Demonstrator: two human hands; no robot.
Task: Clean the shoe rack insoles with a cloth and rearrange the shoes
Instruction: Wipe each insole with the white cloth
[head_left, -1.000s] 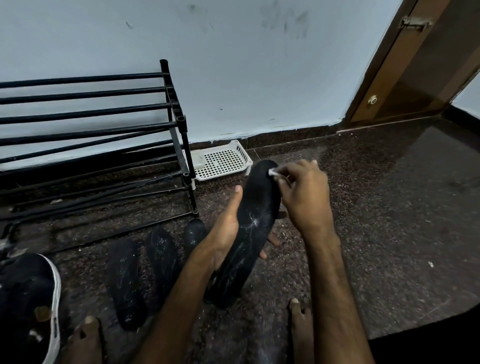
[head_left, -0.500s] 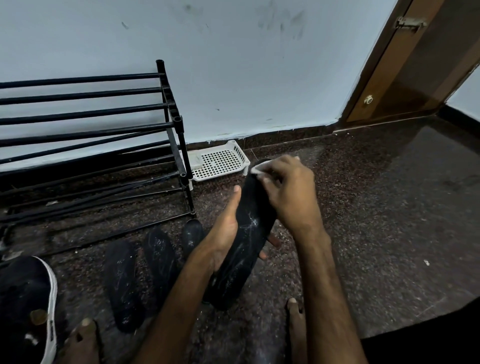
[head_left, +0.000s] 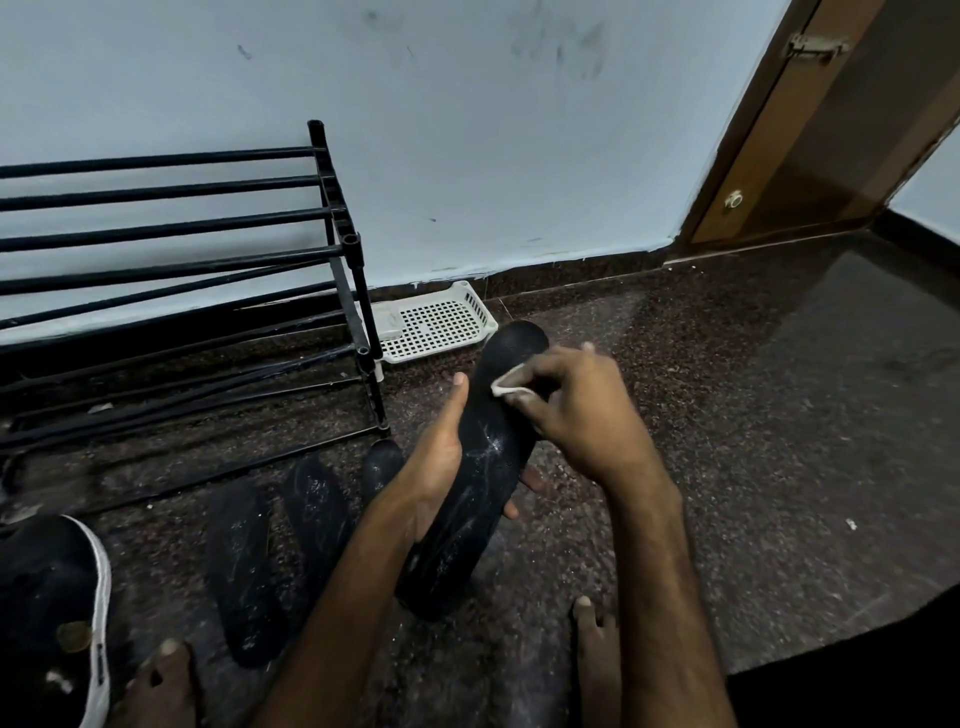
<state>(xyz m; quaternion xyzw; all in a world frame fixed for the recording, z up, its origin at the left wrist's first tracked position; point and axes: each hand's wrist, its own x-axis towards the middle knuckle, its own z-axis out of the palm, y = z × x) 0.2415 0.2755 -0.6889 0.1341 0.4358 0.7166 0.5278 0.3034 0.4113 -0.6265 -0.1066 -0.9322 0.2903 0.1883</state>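
My left hand (head_left: 434, 462) grips a black insole (head_left: 483, 467) from below, thumb along its left edge, holding it tilted above the floor. White streaks mark the insole's middle. My right hand (head_left: 576, 410) pinches a small white cloth (head_left: 506, 382) and presses it on the insole's upper part. Three more black insoles (head_left: 244, 566) lie side by side on the floor to the left; the rightmost is partly hidden behind my left arm. The black metal shoe rack (head_left: 353, 260) stands bare against the wall at the left.
A black shoe with a white sole (head_left: 57, 618) sits at the bottom left. A white perforated tray (head_left: 441, 325) lies by the wall beside the rack. My bare feet (head_left: 597, 654) rest on the dark speckled floor. A wooden door (head_left: 831, 130) is at the right.
My right hand with the cloth went up to the insole's top edge, then slid back down along its upper part. The left hand keeps holding the insole in place.
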